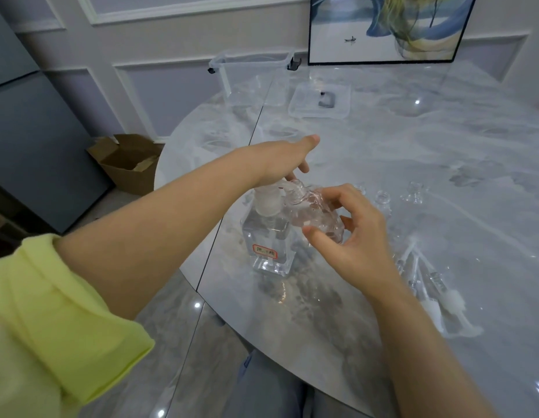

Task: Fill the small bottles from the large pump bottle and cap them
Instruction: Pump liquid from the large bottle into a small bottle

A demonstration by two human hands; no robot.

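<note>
Fingers of my right hand (349, 236) curl round a small bottle (318, 215), tilting its open neck toward the spout of the large pump bottle (269, 236) standing on the table (413, 176). My left hand (292, 159) lies over the pump head, fingers fairly straight, pressing rather than gripping. I judge a slow, even press best, neck kept right under the spout. Another open bottle (382, 198) and loose pump caps (425, 273) wait nearby.

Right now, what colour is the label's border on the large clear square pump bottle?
Red-orange border on a pale label, on the large clear square pump bottle; head view.
</note>
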